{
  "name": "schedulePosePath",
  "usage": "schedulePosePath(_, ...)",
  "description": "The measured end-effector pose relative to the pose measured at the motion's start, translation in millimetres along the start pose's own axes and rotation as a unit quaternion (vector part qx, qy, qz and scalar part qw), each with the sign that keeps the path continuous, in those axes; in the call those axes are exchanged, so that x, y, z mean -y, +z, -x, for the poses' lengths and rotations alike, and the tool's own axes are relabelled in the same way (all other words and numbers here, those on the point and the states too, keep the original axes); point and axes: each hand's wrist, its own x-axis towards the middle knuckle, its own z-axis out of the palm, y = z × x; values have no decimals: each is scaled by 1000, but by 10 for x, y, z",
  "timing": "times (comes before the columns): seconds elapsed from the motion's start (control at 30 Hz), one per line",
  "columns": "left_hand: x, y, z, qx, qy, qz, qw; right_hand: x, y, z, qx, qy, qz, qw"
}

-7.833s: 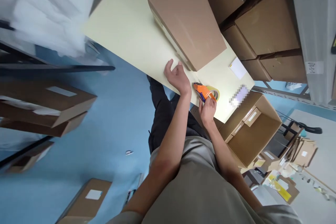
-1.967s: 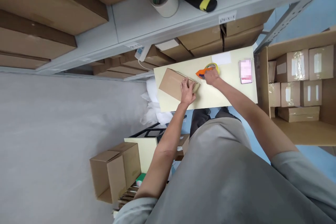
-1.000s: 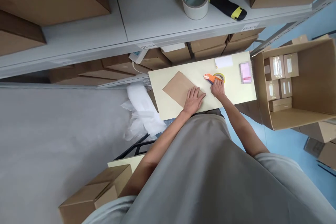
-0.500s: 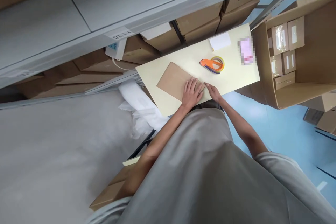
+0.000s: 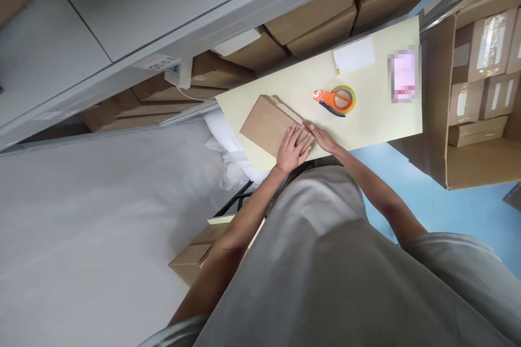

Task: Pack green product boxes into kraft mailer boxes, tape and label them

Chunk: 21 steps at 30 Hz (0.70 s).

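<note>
now that the tape dispenser (image 5: 328, 99) is down, box (image 5: 261, 123) gets both hands | left hand (image 5: 290, 152) spread on top | right hand (image 5: 324, 139) at end, can't tell if pinching

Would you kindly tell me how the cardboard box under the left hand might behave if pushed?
The cardboard box would probably slide rather than tip, since it lies low and flat on the table. Its straight edges suggest it is fairly stiff.

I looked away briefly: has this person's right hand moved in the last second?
Yes. Against the table, the right hand has moved left, from the orange tape dispenser to the right end of the cardboard box.
</note>
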Motion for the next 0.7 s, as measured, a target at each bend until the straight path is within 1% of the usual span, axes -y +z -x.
schedulePosePath(0.1, -84, -27, 16, 8, -20, -6, 1000, -8, -36, -94, 20, -11, 15, 1000)
schedulePosePath(0.13, -121, -62, 4, 7, -28, -4, 1000, -10, -66, -87, 13, -9, 21, 1000)
schedulePosePath(0.2, -169, -196, -84, -16, -49, 3, 999, -14, -151, -9, -31, 9, 31, 999)
schedulePosePath(0.27, -123, -425, -285, -83, -85, 13, 993, -25, -248, 132, -91, 60, 32, 993)
schedulePosePath(0.3, -49, -568, -428, -134, -110, 16, 985, -33, -289, 210, -110, 100, 21, 989)
schedulePosePath(0.33, 59, -718, -593, -184, -141, 21, 973, -39, -319, 281, -116, 146, -2, 982)
schedulePosePath(0.37, 196, -865, -769, -218, -172, 28, 960, -41, -336, 337, -108, 192, -37, 975)
schedulePosePath(0.4, 348, -998, -943, -235, -204, 38, 950, -37, -338, 371, -94, 230, -79, 966)
schedulePosePath(0.43, 504, -1109, -1101, -234, -238, 48, 941, -25, -329, 380, -77, 257, -123, 956)
schedulePosePath(0.47, 645, -1193, -1230, -219, -273, 57, 935, -3, -309, 363, -63, 273, -159, 947)
schedulePosePath(0.53, 836, -1276, -1372, -170, -339, 79, 922, 70, -253, 273, -43, 282, -203, 937)
schedulePosePath(0.57, 870, -1285, -1378, -149, -358, 89, 917, 119, -222, 217, -37, 284, -214, 934)
schedulePosePath(0.63, 822, -1270, -1272, -129, -375, 99, 913, 229, -162, 130, -26, 287, -225, 931)
schedulePosePath(0.7, 682, -1263, -1045, -146, -374, 97, 911, 338, -112, 114, -22, 284, -229, 931)
